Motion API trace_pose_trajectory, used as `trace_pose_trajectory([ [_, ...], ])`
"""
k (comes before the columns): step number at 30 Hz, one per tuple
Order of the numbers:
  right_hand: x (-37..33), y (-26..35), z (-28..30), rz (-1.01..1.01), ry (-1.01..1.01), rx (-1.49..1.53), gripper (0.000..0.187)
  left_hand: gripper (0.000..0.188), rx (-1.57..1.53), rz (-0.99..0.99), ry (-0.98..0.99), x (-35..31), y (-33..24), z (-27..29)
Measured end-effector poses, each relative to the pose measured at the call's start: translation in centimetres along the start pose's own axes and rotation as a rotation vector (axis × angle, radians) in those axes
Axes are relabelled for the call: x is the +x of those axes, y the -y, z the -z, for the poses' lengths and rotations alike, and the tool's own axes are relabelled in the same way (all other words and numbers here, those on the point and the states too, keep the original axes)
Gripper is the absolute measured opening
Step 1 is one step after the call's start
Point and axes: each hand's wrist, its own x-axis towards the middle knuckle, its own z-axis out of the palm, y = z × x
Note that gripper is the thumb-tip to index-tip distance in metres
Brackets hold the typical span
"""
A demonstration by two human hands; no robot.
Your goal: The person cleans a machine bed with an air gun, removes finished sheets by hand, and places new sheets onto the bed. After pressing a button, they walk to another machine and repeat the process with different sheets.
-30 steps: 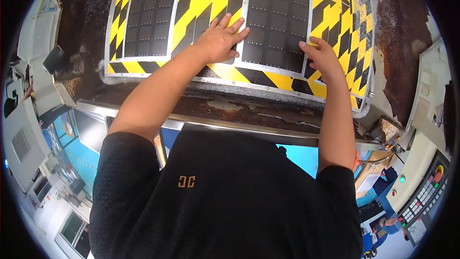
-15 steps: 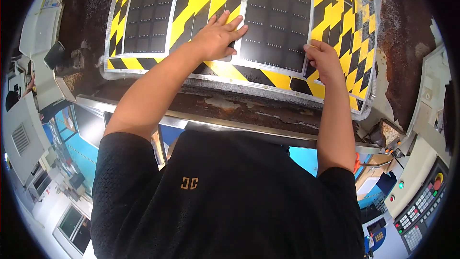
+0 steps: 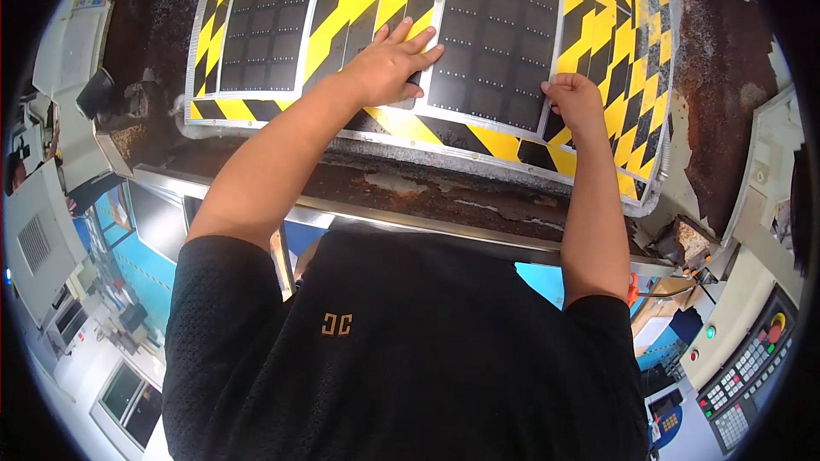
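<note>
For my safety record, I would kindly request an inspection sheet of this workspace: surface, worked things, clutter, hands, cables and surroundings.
Surface: board covered with yellow-black stripes, its right edge ragged; brown, stained bed in front.
Worked things: left dark panel and right dark panel, both lying on the board, pale-bordered, with rows of small light marks.
Clutter: orange item at lower right, kind unclear.
Hands: left hand spread between the panels; right hand at the right panel's right edge, thumb and finger close together, grip unclear.
Cables: none clearly made out.
Surroundings: keyed control panel at right; blue floor at left.
</note>
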Motion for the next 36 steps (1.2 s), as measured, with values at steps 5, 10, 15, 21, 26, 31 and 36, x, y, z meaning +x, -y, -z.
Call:
trace_pose_trajectory([
  [5, -0.3, 0.2, -0.1, 0.024, -0.016, -0.002, 0.025, 0.075, 0.001, 0.002, -0.005, 0.0, 0.1, -0.1],
  [10, -0.4, 0.3, -0.2, 0.022, -0.022, 0.008, 0.023, 0.074, 0.019, -0.002, 0.001, 0.1, 0.0, 0.0],
  [15, -0.4, 0.5, -0.2, 0.023, -0.023, -0.008, 0.021, 0.074, 0.039, 0.007, 0.011, 0.1, -0.1, 0.2],
  [21, -0.6, 0.4, -0.2, 0.041, -0.033, -0.009, 0.021, 0.078, 0.049, 0.020, 0.027, 0.0, -0.6, 0.7],
  [26, -0.4, 0.0, -0.3, 0.036, -0.028, 0.029, 0.020, 0.079, 0.066, 0.036, 0.035, -0.3, -0.9, 0.9],
  [31, -0.1, 0.0, -0.2, 0.053, -0.011, 0.027, 0.020, 0.082, 0.057, 0.062, 0.041, -0.4, -1.0, 0.9],
  [36, -0.2, 0.1, -0.3, 0.041, -0.033, 0.040, 0.020, 0.089, 0.061, 0.060, 0.033, -0.2, -1.4, 1.3],
])
